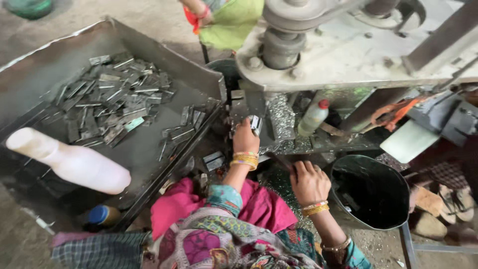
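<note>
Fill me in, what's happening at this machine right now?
A person sits at a grey metal machine. Their left hand holds a small metal piece up against it, while the right hand rests low beside a dark bucket. On the left, a metal tray holds a heap of flat metal strips, with a white plastic bottle on its near edge. Another person's hand shows at the top.

White plastic bottle [69,162] lies on tray's [30,84] edge; red-capped bottle [313,117] by machine [348,55].
</note>
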